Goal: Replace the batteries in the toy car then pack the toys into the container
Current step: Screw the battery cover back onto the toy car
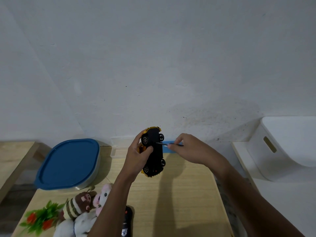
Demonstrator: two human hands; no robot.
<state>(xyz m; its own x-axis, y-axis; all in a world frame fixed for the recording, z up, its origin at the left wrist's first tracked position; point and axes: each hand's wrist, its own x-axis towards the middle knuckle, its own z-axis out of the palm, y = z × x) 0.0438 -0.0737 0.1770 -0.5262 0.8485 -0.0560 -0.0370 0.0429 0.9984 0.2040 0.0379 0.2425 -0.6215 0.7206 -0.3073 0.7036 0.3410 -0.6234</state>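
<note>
Leftmost, noted the container [68, 164], blue lid on, well to the left of the left hand [136, 156], and the plush toys [82, 204] below and left of that wrist. Gripped the toy car [155, 151] in the left hand, held off the table with the black underside facing up. Pinched the screwdriver [162, 144] in the right hand [188, 147], just right of the car, tip against the underside. Judged the car light, stiff and smooth-shelled; best clasped by the body sides, clear of the wheels, against the driver's push
</note>
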